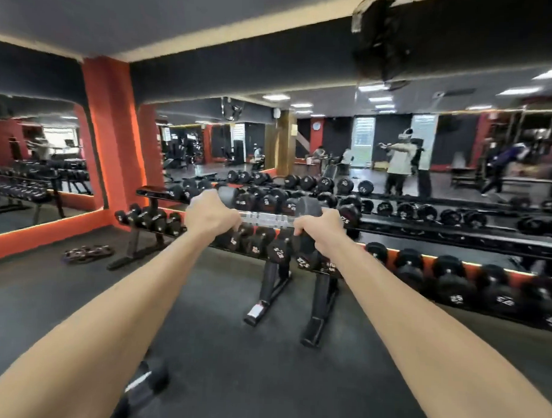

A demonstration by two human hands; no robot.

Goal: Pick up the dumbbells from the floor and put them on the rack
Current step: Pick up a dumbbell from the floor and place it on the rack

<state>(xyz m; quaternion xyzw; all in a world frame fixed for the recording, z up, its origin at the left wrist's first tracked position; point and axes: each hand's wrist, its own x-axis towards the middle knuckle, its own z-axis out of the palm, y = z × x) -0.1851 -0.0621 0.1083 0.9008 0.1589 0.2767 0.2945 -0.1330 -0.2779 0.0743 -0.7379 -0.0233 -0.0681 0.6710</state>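
Up front, both hands' fingers clamp one dumbbell [266,219] before the crowded rack [424,231]; another dumbbell [145,384] lies underfoot

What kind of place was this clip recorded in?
A gym's free-weights area, almost certainly. A long rack loaded with black dumbbells stands along a mirrored wall, the floor is dark matting, and both hands hold a dumbbell up in front of the rack.

Floor dumbbell [143,388] half behind left arm; rack labels blurred.
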